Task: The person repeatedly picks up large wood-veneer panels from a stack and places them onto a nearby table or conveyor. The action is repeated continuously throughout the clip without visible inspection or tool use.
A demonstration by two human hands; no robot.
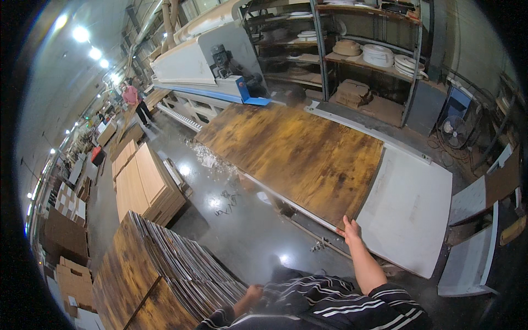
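Note:
A large wood-patterned panel, mottled yellow and dark brown, lies flat on the white bed of a long machine. My right hand reaches forward to its near right corner and grips the edge there, with part of the fingers above the board. Down by my body is my left hand, low beside a tall stack of similar panels. Its fingers are mostly hidden, so whether it touches the stack is unclear.
The white table surface extends right of the panel. Pale boards are stacked on the left, near shavings on the floor. Shelving and a fan stand behind. A person stands far back.

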